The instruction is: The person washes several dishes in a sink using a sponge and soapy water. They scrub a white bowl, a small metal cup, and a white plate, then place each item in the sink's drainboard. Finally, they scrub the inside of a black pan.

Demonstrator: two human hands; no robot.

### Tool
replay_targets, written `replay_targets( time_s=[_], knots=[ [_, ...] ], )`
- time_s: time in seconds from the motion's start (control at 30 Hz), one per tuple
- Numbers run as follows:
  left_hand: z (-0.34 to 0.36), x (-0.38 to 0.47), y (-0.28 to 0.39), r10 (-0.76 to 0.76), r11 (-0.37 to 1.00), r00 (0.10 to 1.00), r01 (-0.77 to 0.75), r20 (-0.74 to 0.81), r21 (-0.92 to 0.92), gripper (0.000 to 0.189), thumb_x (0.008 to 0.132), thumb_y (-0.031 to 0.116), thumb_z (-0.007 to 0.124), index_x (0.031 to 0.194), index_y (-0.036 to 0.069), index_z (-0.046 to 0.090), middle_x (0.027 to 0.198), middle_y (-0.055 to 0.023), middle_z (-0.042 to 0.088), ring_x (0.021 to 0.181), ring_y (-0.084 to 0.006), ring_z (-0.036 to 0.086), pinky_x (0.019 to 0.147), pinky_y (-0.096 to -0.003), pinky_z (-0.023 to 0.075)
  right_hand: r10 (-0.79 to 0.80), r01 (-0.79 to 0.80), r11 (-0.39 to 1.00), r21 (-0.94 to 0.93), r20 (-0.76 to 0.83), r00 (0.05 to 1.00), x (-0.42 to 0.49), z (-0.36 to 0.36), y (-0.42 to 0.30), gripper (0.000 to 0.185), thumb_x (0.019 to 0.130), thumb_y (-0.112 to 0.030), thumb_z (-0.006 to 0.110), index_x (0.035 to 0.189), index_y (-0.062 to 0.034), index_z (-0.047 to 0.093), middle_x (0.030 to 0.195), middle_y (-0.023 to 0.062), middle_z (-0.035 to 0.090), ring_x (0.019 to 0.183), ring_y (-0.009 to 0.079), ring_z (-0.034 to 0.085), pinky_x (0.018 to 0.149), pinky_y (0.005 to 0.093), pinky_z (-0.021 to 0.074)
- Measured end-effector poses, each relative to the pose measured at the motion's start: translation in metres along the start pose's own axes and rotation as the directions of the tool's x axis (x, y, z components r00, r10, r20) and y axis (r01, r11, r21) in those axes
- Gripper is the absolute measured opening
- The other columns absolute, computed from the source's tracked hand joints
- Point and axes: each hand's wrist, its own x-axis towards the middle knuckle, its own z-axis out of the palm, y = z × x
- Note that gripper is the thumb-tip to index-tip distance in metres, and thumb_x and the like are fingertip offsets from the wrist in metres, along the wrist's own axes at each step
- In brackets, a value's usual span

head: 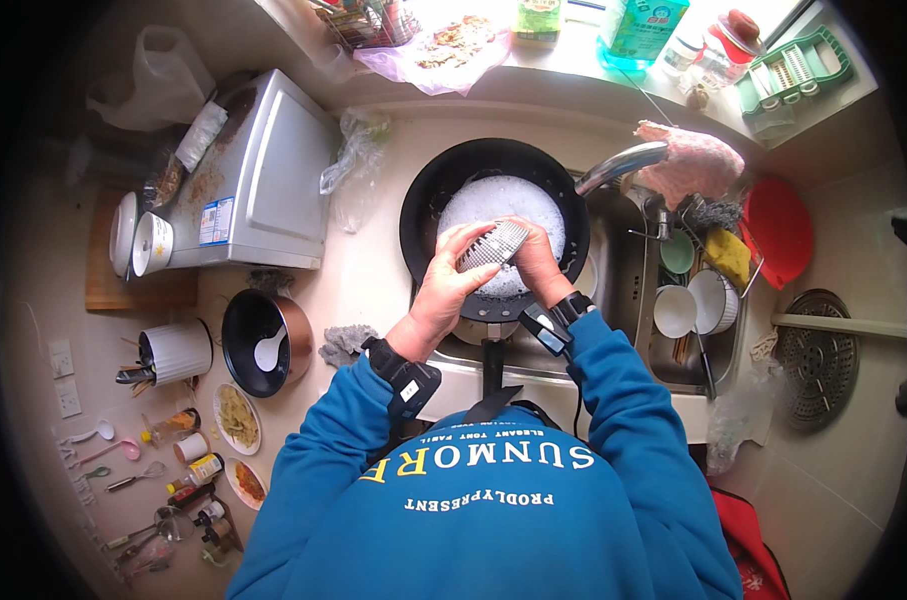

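A black wok (423, 187) with white suds (498, 196) in it rests over the left part of the sink, its handle (492, 367) pointing towards me. Above the suds, my left hand (453, 274) grips a checked grey-and-white cloth or cup-like item (494, 246); its exact kind is unclear. My right hand (537, 259) holds the same item from the other side, its fingers partly hidden behind it. The metal faucet (622, 166) reaches towards the wok's upper right rim, with a pink cloth (690, 161) hanging over it.
Bowls (676, 311) and a yellow sponge (727, 257) sit at the right of the sink (626, 315). A grey rag (346, 343) and a pot with a rice paddle (269, 349) lie left. Bottles (641, 34) line the windowsill. A perforated steamer plate (817, 360) stands far right.
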Motion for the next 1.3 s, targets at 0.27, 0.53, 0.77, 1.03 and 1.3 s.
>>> replay_targets(
  time_s=[0.27, 0.53, 0.77, 1.03, 1.3],
  knots=[
    [0.0, 0.002, 0.006, -0.128, 0.991, 0.99, 0.13, -0.064, 0.025, 0.052, 0.079, 0.004, 0.067, 0.128, 0.005, 0.052, 0.128, -0.0071, 0.044, 0.123, -0.0172, 0.042, 0.102, -0.0293, 0.0365, -0.201, 0.227, 0.942, -0.246, 0.127, 0.971, 0.006, 0.0, 0.003, 0.018, 0.084, 0.004, 0.059, 0.098, -0.004, 0.067, 0.094, 0.0028, 0.065, 0.087, 0.0112, 0.062, 0.076, 0.0251, 0.0504],
    [-0.012, 0.0, -0.015, 0.151, 0.945, 0.988, -0.135, -0.031, 0.298, 0.042, 0.09, 0.004, 0.054, 0.132, 0.002, 0.048, 0.139, -0.0155, 0.042, 0.131, -0.025, 0.038, 0.105, -0.0335, 0.0336, 0.04, -0.04, 0.999, -0.014, -0.018, 0.999, 0.004, -0.003, 0.006, 0.014, 0.084, -0.003, 0.062, 0.097, -0.0022, 0.067, 0.087, 0.0018, 0.066, 0.078, 0.0099, 0.061, 0.069, 0.0245, 0.0503],
    [-0.037, 0.007, -0.022, 0.355, 0.712, 0.934, -0.247, -0.032, 0.657, 0.036, 0.097, 0.006, 0.039, 0.132, -0.002, 0.046, 0.126, -0.0169, 0.056, 0.118, -0.0241, 0.053, 0.099, -0.0308, 0.0396, -0.007, -0.088, 0.915, -0.393, -0.235, 0.972, -0.001, 0.011, 0.008, 0.02, 0.075, -0.005, 0.066, 0.095, 0.0, 0.067, 0.078, 0.0101, 0.068, 0.072, 0.015, 0.064, 0.065, 0.0267, 0.0502],
    [-0.052, 0.019, -0.035, 0.151, 0.909, 0.961, -0.043, -0.233, 0.414, 0.029, 0.097, 0.012, 0.05, 0.118, -0.005, 0.058, 0.111, -0.0096, 0.064, 0.1, -0.0138, 0.059, 0.09, -0.0258, 0.046, -0.02, -0.091, 0.761, -0.642, -0.164, 0.986, -0.004, 0.013, -0.003, 0.019, 0.075, -0.009, 0.059, 0.091, -0.0004, 0.066, 0.076, 0.0223, 0.065, 0.067, 0.035, 0.065, 0.067, 0.0411, 0.0522],
    [-0.054, 0.021, -0.042, 0.017, 0.992, 0.962, 0.017, -0.273, 0.122, 0.027, 0.096, 0.014, 0.053, 0.115, -0.004, 0.061, 0.108, -0.0082, 0.065, 0.097, -0.0122, 0.059, 0.087, -0.0243, 0.0467, -0.134, -0.008, 0.693, -0.721, -0.14, 0.981, -0.005, 0.008, 0.006, 0.018, 0.074, -0.008, 0.057, 0.088, -0.0002, 0.065, 0.078, 0.0258, 0.063, 0.078, 0.0414, 0.062, 0.072, 0.0433, 0.0509]
  ],
)
